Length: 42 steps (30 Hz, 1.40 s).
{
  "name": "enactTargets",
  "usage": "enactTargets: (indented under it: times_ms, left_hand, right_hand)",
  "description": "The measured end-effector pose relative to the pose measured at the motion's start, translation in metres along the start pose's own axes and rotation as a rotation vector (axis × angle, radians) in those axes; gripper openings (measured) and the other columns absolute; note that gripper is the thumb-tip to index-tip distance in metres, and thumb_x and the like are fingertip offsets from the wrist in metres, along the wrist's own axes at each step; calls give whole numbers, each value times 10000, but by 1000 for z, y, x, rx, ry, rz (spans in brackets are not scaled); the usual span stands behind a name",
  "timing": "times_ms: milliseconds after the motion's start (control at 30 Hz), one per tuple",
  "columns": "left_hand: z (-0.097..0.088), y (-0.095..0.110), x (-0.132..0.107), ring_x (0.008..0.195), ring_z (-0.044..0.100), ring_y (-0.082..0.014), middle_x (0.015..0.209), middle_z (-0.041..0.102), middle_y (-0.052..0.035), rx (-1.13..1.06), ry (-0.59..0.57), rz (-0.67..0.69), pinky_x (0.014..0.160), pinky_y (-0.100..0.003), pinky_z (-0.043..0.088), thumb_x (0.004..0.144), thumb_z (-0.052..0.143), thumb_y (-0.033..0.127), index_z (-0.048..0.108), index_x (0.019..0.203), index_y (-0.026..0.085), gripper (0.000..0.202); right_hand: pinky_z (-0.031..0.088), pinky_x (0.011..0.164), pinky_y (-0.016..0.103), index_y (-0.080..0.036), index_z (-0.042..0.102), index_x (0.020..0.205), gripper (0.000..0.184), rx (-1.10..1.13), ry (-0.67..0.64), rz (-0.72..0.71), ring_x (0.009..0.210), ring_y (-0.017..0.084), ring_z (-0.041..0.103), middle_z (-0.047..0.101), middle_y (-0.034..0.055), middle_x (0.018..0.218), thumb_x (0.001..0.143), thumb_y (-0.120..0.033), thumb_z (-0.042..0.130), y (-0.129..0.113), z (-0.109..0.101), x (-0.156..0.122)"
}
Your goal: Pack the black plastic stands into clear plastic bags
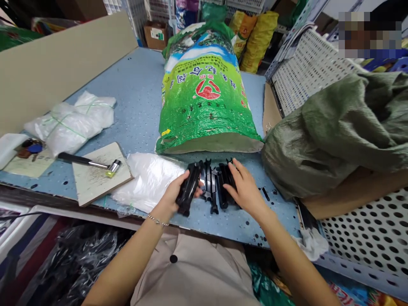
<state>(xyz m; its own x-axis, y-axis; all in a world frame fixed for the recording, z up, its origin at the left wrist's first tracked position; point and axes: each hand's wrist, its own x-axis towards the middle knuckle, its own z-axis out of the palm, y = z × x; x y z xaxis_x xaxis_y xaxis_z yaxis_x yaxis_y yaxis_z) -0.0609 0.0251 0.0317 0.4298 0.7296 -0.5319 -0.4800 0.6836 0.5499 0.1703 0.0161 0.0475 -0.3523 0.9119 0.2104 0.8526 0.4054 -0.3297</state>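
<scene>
My left hand (pixel 173 192) is closed around several long black plastic parts (pixel 188 190), held together as a small bundle just above the table. Between my hands, more narrow black parts (pixel 213 193) lie side by side on the blue tabletop (pixel 137 106). My right hand (pixel 250 193) has its thumb and fingers around the black parts at the right end of this row, and its palm hides some of them. Just beyond both hands is the open mouth of a large green printed sack (pixel 207 114). Clear plastic bags (pixel 148 180) lie beside my left hand.
On the left are a hammer (pixel 86 160) on a white board (pixel 98 180), and a tied bundle of plastic bags (pixel 73 121). A grey-green sack (pixel 331 131) and white perforated crates (pixel 372 231) border the right side. Part of another person (pixel 369 34) shows at top right.
</scene>
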Motion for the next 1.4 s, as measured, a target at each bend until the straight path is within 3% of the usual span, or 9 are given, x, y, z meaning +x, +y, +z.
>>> enactTargets:
  times_ms: [133, 200, 267, 400, 533, 667, 867, 1133, 1400]
  left_hand:
    - [-13, 0, -43, 584, 685, -209, 884, 730, -222, 284, -344, -355, 529, -284, 528, 872, 466, 548, 697, 881, 24, 573]
    - [-22, 0, -57, 638, 692, -229, 909, 726, -222, 353, -348, -370, 587, -320, 538, 869, 419, 585, 700, 896, 32, 621]
    - [-32, 3, -60, 721, 685, -243, 921, 721, -190, 502, -149, -152, 691, -363, 541, 878, 393, 573, 700, 914, 67, 593]
    - [-54, 12, -44, 991, 597, -293, 1069, 648, -160, 1143, 592, 554, 894, -427, 465, 852, 536, 423, 668, 994, 133, 349]
    - [-73, 20, -31, 947, 562, -268, 947, 619, -125, 1523, 724, 658, 834, -384, 446, 833, 551, 218, 676, 851, 159, 140]
    - [-93, 41, -34, 654, 515, -159, 643, 538, -4, 1140, 684, 605, 633, -265, 392, 714, 707, 276, 595, 568, 182, 207]
    - [-103, 58, -45, 529, 449, -99, 569, 567, 19, 599, 540, 446, 536, -229, 324, 585, 805, 362, 669, 634, 162, 247]
    - [-100, 53, -47, 503, 481, -91, 591, 606, -17, 447, 421, 344, 502, -222, 367, 619, 776, 361, 691, 702, 138, 252]
    - [-105, 50, -42, 611, 557, -130, 678, 621, -6, 659, 634, 707, 623, -259, 468, 709, 659, 204, 602, 719, 186, 61]
  right_hand:
    - [425, 1058, 468, -218, 351, 1453, 592, 85, -194, -503, 1330, 275, 444, 488, 157, 1415, 896, -155, 539, -39, -22, 6]
    - [498, 971, 425, -183, 463, 1366, 465, 151, -283, -591, 1166, 254, 591, 619, 148, 1255, 905, -155, 514, -49, -19, 3]
    - [539, 888, 415, -168, 540, 1277, 389, 251, -339, -481, 1033, 256, 653, 670, 139, 1154, 893, -229, 549, -51, -11, 2]
    - [556, 824, 402, -203, 580, 1205, 451, 738, -308, 74, 944, 259, 685, 703, 99, 1080, 812, -407, 664, -50, 8, 13]
    - [537, 857, 405, -209, 623, 1100, 455, 1273, -247, 427, 916, 247, 692, 726, 66, 1010, 727, -440, 745, -67, 26, 23]
    - [528, 852, 390, -193, 657, 1015, 402, 1476, -260, 551, 896, 233, 688, 730, 66, 1002, 691, -396, 781, -86, 40, 22]
    - [539, 716, 345, -155, 688, 937, 332, 1700, -361, 640, 721, 203, 684, 740, 88, 878, 751, -429, 691, -102, 43, 27]
    - [468, 580, 269, -113, 706, 995, 451, 2003, -573, 642, 553, 138, 583, 700, 78, 717, 834, -478, 494, -112, 39, 29]
    - [395, 502, 241, -81, 669, 982, 529, 2072, -862, 832, 476, 107, 474, 617, 45, 626, 806, -554, 509, -114, 54, 15]
